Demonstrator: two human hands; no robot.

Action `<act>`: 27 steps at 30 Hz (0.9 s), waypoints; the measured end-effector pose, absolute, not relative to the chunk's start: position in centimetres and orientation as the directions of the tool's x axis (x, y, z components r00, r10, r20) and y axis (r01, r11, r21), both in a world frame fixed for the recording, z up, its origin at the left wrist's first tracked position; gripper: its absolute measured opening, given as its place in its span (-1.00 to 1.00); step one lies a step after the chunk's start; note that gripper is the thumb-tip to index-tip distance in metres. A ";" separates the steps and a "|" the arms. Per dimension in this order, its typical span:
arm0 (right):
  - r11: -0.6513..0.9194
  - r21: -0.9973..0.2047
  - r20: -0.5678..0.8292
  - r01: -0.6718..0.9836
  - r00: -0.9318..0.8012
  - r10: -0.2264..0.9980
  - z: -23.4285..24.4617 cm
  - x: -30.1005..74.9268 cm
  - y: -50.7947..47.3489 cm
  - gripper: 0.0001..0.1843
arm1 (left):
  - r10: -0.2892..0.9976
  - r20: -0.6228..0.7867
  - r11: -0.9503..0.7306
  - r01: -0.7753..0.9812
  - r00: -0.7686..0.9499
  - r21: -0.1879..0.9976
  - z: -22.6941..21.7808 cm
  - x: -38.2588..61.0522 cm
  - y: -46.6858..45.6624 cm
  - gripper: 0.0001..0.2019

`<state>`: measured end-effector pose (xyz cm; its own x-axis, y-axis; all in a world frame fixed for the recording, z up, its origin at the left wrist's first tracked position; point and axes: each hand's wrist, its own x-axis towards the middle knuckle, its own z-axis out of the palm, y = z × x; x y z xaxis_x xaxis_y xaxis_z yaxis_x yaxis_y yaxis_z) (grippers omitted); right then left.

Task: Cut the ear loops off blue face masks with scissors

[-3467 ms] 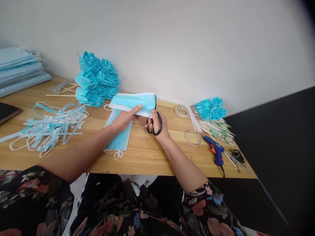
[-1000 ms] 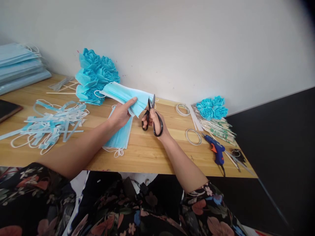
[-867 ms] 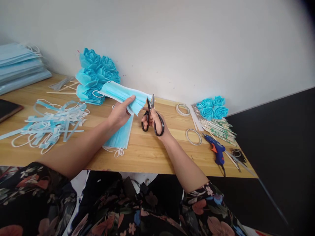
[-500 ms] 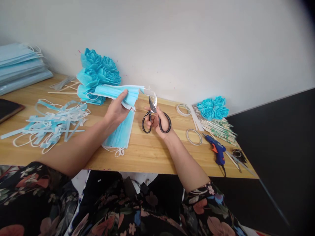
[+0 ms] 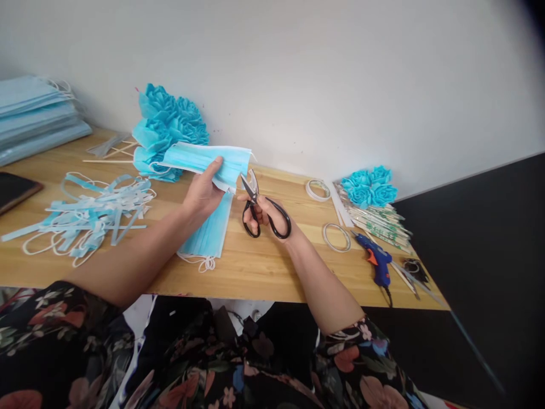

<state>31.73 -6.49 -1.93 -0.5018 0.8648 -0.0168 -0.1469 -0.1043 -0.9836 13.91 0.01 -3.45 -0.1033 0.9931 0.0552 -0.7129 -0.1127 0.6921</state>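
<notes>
Pinched in my left hand (image 5: 205, 190) is a light blue face mask (image 5: 191, 156), held above the table with the thumb on top. My right hand (image 5: 268, 213) has its fingers through the black handles of a pair of scissors (image 5: 252, 190). The blades are parted and point up toward the mask's right end. Below my left hand, another blue face mask (image 5: 208, 230) lies on the wooden table (image 5: 264, 272), its white ear loops at the near end.
Cut strips and loops (image 5: 97, 213) lie in a pile at left. Behind stand blue flowers (image 5: 170, 122) and a mask stack (image 5: 34, 113). On the right are tape rolls (image 5: 336, 237), a blue glue gun (image 5: 375, 258), wrapped sticks (image 5: 378, 224), smaller flowers (image 5: 369, 187); a phone (image 5: 17, 190) sits far left.
The scissors have moved left and down, their blades now tilted to the left. The held mask's right end has swung flatter, and its cut edge piece no longer hangs by the blades.
</notes>
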 end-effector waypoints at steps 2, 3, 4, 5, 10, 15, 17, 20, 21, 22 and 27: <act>-0.129 -0.976 -0.006 -0.178 -0.566 0.825 -1.8 32.1 -6.4 -0.30 | 0.993 0.054 -0.116 -0.705 -0.109 0.699 -3.4 13.9 0.0 -0.67; -0.138 -0.972 0.002 -0.191 -0.591 0.806 -1.8 32.2 -6.3 -0.27 | 0.992 0.057 -0.118 -0.697 -0.109 0.707 -3.4 13.9 0.0 -0.66; -0.141 -0.969 0.012 -0.205 -0.606 0.795 -1.7 32.2 -6.4 -0.26 | 0.992 0.063 -0.122 -0.687 -0.111 0.716 -3.3 13.9 -0.1 -0.66; -0.138 -0.966 0.024 -0.217 -0.609 0.793 -1.7 32.2 -6.4 -0.25 | 0.991 0.069 -0.129 -0.677 -0.115 0.725 -3.3 14.0 -0.3 -0.66; -0.112 -0.967 0.018 -0.228 -0.503 0.864 -1.9 31.9 -6.2 -0.29 | 0.989 0.107 -0.148 -0.632 -0.102 0.760 -2.9 14.4 -1.0 -0.64; -0.134 -0.970 -0.038 -0.204 -0.416 0.908 -2.5 31.8 -5.8 -0.28 | 0.992 0.105 -0.129 -0.614 -0.075 0.779 -3.0 14.5 -1.1 -0.60; -0.134 -0.972 -0.049 -0.194 -0.391 0.919 -2.6 31.9 -5.7 -0.28 | 0.990 0.115 -0.141 -0.623 -0.081 0.769 -3.1 14.5 -0.9 -0.58; -0.133 -0.976 -0.065 -0.171 -0.354 0.933 -2.6 31.8 -5.7 -0.27 | 0.990 0.123 -0.141 -0.639 -0.072 0.756 -3.3 14.3 -0.7 -0.56; -0.130 -0.979 -0.068 -0.160 -0.345 0.936 -2.5 31.8 -5.7 -0.26 | 0.991 0.119 -0.134 -0.643 -0.067 0.754 -3.3 14.3 -0.7 -0.56; -0.125 -0.981 -0.069 -0.148 -0.337 0.939 -2.4 31.7 -5.8 -0.25 | 0.992 0.112 -0.126 -0.644 -0.063 0.754 -3.3 14.3 -0.7 -0.57; -0.075 -0.991 -0.041 -0.108 -0.284 0.958 -2.0 31.1 -6.1 -0.24 | 0.994 0.099 -0.101 -0.609 -0.037 0.787 -3.0 14.8 -1.5 -0.64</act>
<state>31.13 -6.10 -2.05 -0.2836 0.9581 -0.0414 -0.1085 -0.0750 -0.9913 14.78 -1.49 -2.97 -0.0371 0.9944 0.0991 -0.6086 -0.1011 0.7870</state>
